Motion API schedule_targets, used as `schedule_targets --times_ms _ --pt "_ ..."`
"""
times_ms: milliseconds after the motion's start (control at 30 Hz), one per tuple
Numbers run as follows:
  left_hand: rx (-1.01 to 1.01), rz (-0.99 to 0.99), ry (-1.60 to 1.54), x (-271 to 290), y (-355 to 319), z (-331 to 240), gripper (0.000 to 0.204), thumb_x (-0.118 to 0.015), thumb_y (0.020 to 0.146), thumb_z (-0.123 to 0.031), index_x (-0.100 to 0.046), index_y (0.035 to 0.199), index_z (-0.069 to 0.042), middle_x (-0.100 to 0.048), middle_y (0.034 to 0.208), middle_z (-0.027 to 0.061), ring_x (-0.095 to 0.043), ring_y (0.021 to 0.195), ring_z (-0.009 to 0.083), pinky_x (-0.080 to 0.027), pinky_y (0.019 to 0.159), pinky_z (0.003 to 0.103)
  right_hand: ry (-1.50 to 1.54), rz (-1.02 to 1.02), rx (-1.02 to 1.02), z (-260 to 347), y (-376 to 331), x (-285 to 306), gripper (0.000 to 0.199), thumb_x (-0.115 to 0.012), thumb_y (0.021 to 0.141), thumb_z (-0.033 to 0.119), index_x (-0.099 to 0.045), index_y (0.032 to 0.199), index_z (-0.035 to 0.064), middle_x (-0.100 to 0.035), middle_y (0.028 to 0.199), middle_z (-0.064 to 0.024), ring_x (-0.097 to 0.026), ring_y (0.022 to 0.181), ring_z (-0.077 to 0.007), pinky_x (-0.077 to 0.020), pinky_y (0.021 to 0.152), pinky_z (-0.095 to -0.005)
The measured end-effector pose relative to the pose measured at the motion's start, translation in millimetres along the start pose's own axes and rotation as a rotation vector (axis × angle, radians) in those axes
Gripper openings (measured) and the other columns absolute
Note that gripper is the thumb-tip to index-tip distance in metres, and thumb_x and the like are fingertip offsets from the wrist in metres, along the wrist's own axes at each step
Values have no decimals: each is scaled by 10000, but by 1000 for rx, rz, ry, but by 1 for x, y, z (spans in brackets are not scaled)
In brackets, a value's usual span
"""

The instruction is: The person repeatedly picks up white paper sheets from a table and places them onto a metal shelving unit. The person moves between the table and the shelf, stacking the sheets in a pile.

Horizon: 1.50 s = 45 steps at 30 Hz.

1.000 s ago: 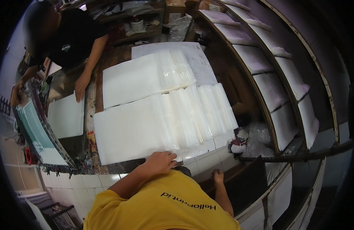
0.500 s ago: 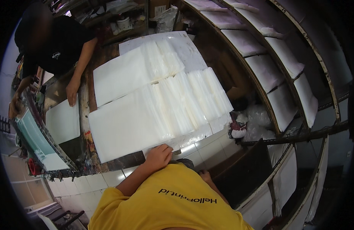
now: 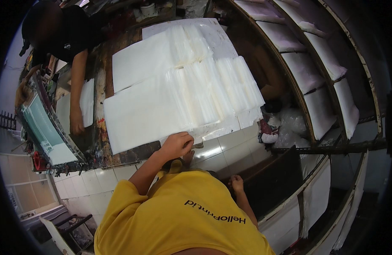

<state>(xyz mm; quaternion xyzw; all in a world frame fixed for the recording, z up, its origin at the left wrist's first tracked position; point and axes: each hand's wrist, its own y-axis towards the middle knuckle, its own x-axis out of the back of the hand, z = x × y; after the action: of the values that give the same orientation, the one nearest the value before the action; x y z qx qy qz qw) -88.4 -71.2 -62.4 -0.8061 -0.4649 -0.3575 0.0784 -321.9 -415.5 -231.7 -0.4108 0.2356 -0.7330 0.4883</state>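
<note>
- While we faced the worktable [image 3: 138, 153], our left hand [image 3: 177, 145] lay by its near edge, just beside the front stack of white sheets [image 3: 141, 114], its fingers curled in and nothing visible in their grasp; whether they touched the paper we could not tell
- Our right hand [image 3: 236, 183] hung low, loosely curled and apparently holding nothing, near a dark board [image 3: 274, 180]
- Both the front stack and the rear stack of white sheets [image 3: 141, 61] lay on the tabletop, fanned out toward the right and plain on top, so we judged them spread but not yet taken up
- We saw other sheets already on the rack [image 3: 332, 148], though any print on them was unclear
- A co-worker in black [image 3: 70, 38] reached over a pale sheet [image 3: 63, 109] beside the framed teal screen [image 3: 46, 129]
</note>
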Motion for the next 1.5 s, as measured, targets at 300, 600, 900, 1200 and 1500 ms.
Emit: schedule_targets --times_ms 300,600,900,1200,1500 --pt "-24 -226 152 -13 -35 -19 136 -663 795 -22 -647 930 -30 -624 932 105 -597 882 311 -480 772 402 -246 47 -19 -31 -57 -2 349 -569 957 252 -622 1174 -16 -664 1090 -176 -633 1015 -284 -490 890 -402" --pt "63 -374 228 -7 -54 -14 192 -643 799 -37 -639 991 -33 -601 1003 97 -550 978 300 -436 864 404 -38 51 -31 -92 -49 -8 235 -585 957 193 -618 1085 -2 -659 945 -102 -646 772 -202 -516 675 -350" --pt "40 -419 220 -12 -54 -13 178 -646 783 -36 -630 961 -37 -591 980 107 -546 960 310 -443 859 408 68 53 -22 -88 -54 -26 185 -577 958 171 -612 1052 15 -643 856 -74 -632 640 -160 -499 553 -295" --pt "11 -407 200 -13 -65 -12 129 -647 785 -31 -634 913 -36 -610 943 93 -569 946 294 -455 851 396 -36 81 -74 -105 -81 -30 196 -561 985 176 -595 1081 8 -618 857 -63 -607 706 -159 -503 657 -323" --pt "-8 -398 168 -15 -62 -9 111 -651 780 -33 -618 886 -26 -607 920 127 -577 922 330 -469 830 409 34 16 -114 -124 -93 -46 225 -575 969 193 -618 1074 -2 -648 885 -93 -642 710 -177 -511 634 -342"
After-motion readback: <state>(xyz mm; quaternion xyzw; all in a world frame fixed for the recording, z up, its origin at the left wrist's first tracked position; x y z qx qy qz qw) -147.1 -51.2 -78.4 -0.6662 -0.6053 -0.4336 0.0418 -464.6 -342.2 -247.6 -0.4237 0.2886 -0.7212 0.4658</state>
